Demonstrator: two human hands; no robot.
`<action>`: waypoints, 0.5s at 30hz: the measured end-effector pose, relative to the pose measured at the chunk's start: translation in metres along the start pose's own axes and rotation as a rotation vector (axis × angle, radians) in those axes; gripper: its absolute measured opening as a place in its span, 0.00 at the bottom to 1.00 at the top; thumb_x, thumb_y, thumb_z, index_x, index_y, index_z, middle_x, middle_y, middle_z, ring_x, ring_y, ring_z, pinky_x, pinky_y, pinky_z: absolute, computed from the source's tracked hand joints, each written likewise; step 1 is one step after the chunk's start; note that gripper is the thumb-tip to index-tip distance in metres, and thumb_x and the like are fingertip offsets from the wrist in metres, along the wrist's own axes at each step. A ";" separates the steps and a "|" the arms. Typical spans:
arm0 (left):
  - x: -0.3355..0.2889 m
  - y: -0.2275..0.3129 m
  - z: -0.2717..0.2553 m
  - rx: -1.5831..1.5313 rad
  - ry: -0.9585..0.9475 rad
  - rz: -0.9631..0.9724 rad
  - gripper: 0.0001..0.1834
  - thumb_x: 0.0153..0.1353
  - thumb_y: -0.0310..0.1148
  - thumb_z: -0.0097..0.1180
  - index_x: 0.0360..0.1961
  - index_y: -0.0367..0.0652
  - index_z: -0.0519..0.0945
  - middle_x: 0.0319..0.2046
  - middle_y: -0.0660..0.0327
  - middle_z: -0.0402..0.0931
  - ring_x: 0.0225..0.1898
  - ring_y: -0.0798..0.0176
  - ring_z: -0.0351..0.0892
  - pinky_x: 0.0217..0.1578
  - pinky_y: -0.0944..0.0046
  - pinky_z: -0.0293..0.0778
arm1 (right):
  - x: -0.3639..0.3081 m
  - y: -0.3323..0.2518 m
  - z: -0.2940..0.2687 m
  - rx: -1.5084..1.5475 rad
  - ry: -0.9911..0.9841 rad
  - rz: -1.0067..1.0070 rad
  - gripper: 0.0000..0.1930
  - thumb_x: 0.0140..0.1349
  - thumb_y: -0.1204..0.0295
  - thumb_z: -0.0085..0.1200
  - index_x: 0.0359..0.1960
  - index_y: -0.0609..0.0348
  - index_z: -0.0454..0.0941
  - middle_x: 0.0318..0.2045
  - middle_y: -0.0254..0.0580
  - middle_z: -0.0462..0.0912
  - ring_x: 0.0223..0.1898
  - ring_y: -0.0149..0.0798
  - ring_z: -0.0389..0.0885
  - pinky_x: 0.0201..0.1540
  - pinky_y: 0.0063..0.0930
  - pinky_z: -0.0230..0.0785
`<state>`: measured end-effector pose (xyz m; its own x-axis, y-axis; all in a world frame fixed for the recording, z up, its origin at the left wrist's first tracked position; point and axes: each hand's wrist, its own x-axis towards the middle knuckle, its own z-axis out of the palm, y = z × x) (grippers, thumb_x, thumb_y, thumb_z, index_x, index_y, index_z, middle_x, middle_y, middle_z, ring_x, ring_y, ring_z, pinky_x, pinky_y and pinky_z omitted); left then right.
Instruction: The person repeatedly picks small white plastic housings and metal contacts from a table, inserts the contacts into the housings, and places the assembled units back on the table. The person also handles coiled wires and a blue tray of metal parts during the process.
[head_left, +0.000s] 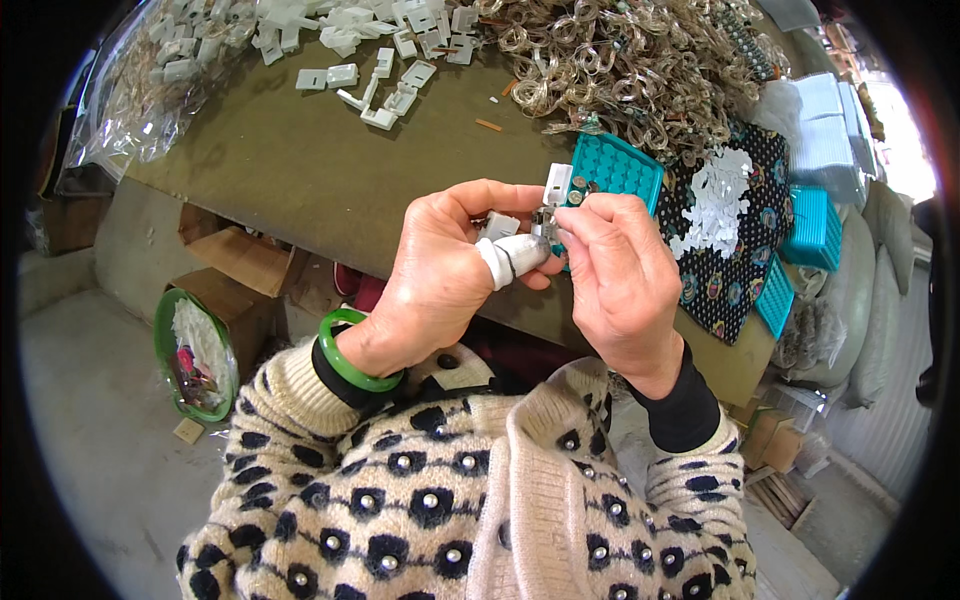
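My left hand, with a green bangle at the wrist and a white wrap on the thumb, pinches a small white plastic case with its lid swung up. Silvery parts show inside its lower half. A second white plastic piece sits within the curl of the same hand. The thumb and fingers of my right hand close together at the case's right side; whatever is between them is hidden. Just beyond the fingers, a teal dimpled tray holds a few round button cells.
Many white plastic cases lie across the table's far side. A heap of coiled clear wire strings fills the back right. White flat pieces rest on a dark patterned cloth. Stacked teal trays stand farther right.
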<state>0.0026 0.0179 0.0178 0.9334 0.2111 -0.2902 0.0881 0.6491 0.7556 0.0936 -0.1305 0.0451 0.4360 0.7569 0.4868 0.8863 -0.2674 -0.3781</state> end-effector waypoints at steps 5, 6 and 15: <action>-0.001 0.000 0.005 0.005 -0.007 0.007 0.17 0.58 0.19 0.61 0.50 0.30 0.78 0.37 0.53 0.81 0.35 0.59 0.86 0.36 0.64 0.84 | -0.002 -0.003 -0.004 0.083 0.044 0.067 0.13 0.54 0.87 0.61 0.41 0.65 0.80 0.35 0.46 0.80 0.33 0.41 0.81 0.34 0.28 0.76; -0.001 0.000 0.006 0.005 -0.011 0.005 0.17 0.58 0.19 0.61 0.50 0.30 0.78 0.37 0.53 0.81 0.35 0.59 0.86 0.36 0.64 0.84 | -0.003 -0.004 -0.005 0.097 0.049 0.075 0.12 0.54 0.87 0.61 0.41 0.65 0.80 0.35 0.46 0.80 0.33 0.41 0.81 0.34 0.28 0.75; -0.003 -0.002 0.014 0.005 -0.017 0.000 0.17 0.58 0.18 0.60 0.50 0.31 0.78 0.38 0.52 0.81 0.35 0.59 0.86 0.36 0.64 0.84 | -0.004 0.001 -0.008 0.194 0.115 0.125 0.11 0.53 0.87 0.62 0.38 0.64 0.80 0.33 0.45 0.80 0.33 0.39 0.81 0.36 0.27 0.74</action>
<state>0.0042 0.0062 0.0254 0.9394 0.1984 -0.2797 0.0895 0.6456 0.7584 0.0940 -0.1381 0.0490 0.5653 0.6495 0.5084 0.7824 -0.2271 -0.5799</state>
